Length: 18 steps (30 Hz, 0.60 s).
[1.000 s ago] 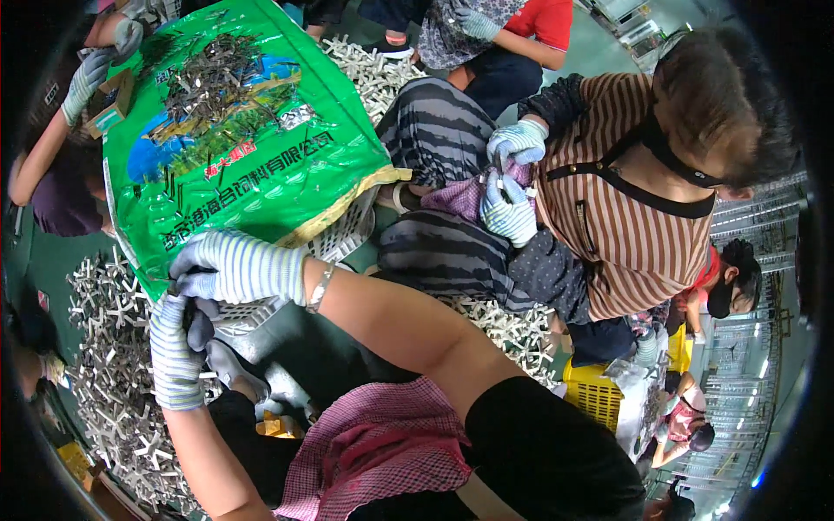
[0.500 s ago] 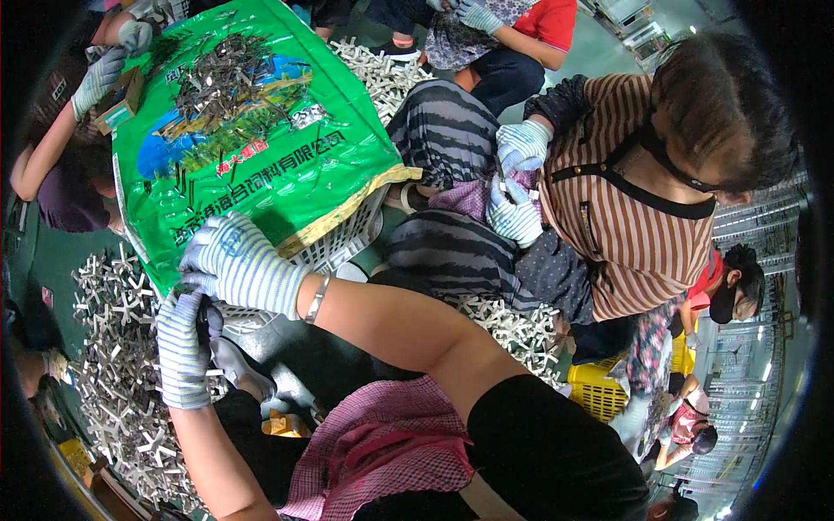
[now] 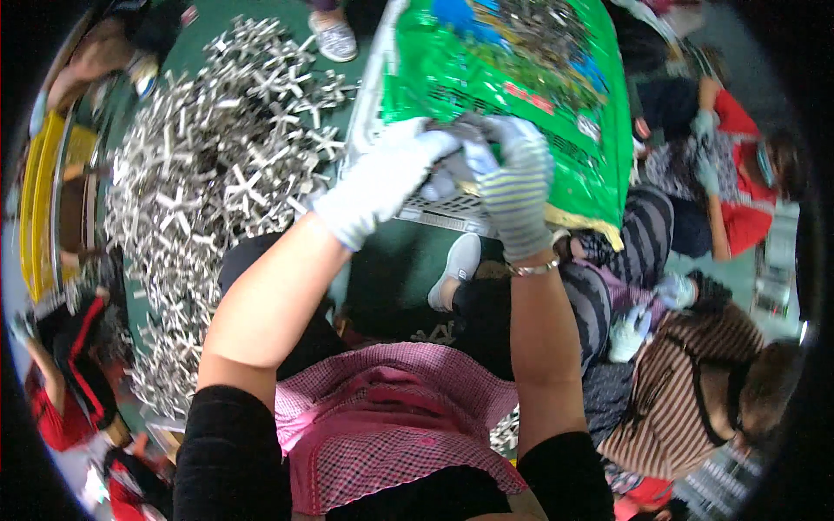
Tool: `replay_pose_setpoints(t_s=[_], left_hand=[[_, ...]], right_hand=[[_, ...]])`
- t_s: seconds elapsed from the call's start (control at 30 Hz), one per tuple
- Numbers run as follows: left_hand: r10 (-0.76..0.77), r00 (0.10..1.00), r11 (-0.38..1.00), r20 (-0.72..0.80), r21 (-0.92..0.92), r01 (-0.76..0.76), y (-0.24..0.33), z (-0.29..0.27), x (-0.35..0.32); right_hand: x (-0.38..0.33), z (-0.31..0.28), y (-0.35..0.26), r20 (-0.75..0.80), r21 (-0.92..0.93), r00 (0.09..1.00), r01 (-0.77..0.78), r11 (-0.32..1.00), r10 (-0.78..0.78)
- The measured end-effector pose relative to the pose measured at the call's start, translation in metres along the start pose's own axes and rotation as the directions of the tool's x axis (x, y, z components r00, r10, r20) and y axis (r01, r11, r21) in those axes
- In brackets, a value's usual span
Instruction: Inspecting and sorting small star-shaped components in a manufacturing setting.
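Note:
My left hand [image 3: 375, 184] and my right hand [image 3: 521, 187], both in striped knit gloves, meet at the near edge of a green printed plastic sack [image 3: 512, 117]. Their fingers are bent and pressed together, with dark grey, blurred fingertips. Whatever is pinched there, if anything, is hidden by the gloves and the blur. The sack lies over an upturned-looking white plastic crate [image 3: 434, 215]. On its far part rests a heap of thin dark strips [image 3: 547, 35].
A big pile of silvery star-shaped pieces [image 3: 248, 187] covers the floor at left. Close on my right sits a co-worker in a striped top [image 3: 673, 408]; another person in red [image 3: 738, 217] sits farther off. Yellow crates [image 3: 43, 204] stand at far left. A grey shoe [image 3: 456, 269] shows below the crate.
The view has swung left, so the sack and co-workers appear farther right. My hands stay close together at the sack's near edge, their fingers differently arranged.

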<state>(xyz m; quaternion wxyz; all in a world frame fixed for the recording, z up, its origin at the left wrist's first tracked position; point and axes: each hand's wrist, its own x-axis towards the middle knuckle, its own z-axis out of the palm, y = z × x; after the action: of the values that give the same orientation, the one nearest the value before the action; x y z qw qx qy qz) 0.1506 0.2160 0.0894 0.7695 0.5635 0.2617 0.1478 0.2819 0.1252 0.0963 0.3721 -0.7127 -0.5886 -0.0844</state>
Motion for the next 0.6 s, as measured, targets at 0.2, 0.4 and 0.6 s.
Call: replay_pose_setpoints(t_s=[0.2,0.4,0.6], left_hand=[[-0.035,0.999,0.996,0.041,0.087,0.031,0.016,-0.008,-0.009],[-0.025,0.998,0.996,-0.06,-0.092,0.02,-0.001,-0.014,0.0],[0.027,0.969,0.984,-0.247,-0.164,-0.069,0.006,-0.035,-0.003]], right_hand=[[-0.006,0.007,-0.006,-0.002,-0.117,0.998,-0.064,0.991,0.064],[-0.004,0.007,0.007,-0.018,0.13,0.999,0.047,0.99,-0.045],[-0.004,-0.008,0.043,-0.06,0.296,0.852,-0.482,0.824,0.52]])
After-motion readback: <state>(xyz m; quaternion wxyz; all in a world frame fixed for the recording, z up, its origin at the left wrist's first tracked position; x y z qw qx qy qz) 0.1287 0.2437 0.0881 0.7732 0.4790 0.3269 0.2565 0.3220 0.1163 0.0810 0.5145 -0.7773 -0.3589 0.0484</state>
